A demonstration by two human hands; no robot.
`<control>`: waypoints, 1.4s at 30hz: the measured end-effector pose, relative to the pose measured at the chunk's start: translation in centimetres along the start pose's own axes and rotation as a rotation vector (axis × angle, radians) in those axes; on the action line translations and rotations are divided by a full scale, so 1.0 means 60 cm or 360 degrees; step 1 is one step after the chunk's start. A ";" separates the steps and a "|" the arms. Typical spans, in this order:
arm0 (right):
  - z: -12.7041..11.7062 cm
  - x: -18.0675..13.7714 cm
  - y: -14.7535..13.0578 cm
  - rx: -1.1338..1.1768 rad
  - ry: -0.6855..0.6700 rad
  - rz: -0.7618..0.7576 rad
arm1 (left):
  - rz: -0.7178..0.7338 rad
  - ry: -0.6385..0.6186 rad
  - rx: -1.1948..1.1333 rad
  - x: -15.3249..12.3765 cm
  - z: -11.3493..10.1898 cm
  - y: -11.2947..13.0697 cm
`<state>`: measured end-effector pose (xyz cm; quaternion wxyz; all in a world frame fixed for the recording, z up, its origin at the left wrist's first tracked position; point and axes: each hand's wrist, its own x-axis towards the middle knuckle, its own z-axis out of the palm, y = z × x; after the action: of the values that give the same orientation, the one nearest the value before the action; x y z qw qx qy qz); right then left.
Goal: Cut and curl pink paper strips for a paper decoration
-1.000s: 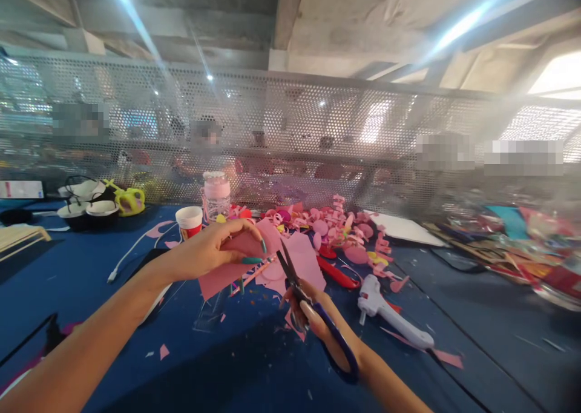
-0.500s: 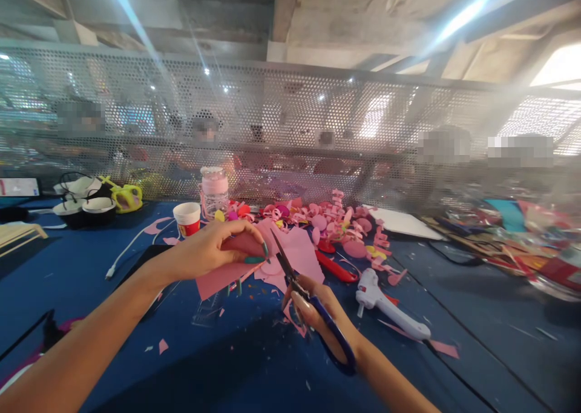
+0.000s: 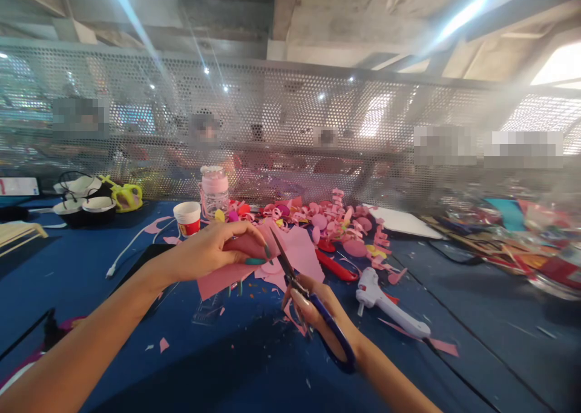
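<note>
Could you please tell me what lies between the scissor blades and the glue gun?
In the head view, a pink sheet shows beside the scissor blades, then a red tool before the glue gun.

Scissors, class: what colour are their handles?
Dark blue; the handles show best in the head view.

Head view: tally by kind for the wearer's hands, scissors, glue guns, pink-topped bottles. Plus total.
Left hand and right hand: 2
Scissors: 1
Glue gun: 1
Pink-topped bottle: 1
Total: 5
</note>
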<state>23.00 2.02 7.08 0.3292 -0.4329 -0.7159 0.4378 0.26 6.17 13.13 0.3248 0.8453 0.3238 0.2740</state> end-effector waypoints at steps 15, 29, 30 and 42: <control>-0.004 -0.001 0.001 0.0004 -0.0022 -0.0024 | 0.0041 -0.0029 0.0073 0.001 -0.001 0.002; 0.000 -0.001 0.003 0.0074 -0.0026 -0.0035 | -0.0023 -0.0046 0.0140 0.000 0.000 0.001; 0.000 -0.001 0.003 0.0062 -0.0024 -0.0045 | -0.0029 -0.0048 0.0133 0.000 0.000 0.002; -0.001 -0.001 0.011 0.0066 -0.0065 -0.0121 | 0.0026 -0.0060 0.0103 0.001 0.002 0.003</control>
<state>23.30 2.18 6.49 0.3398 -0.3895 -0.7292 0.4484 0.49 6.05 13.20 0.3011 0.8630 0.3193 0.2501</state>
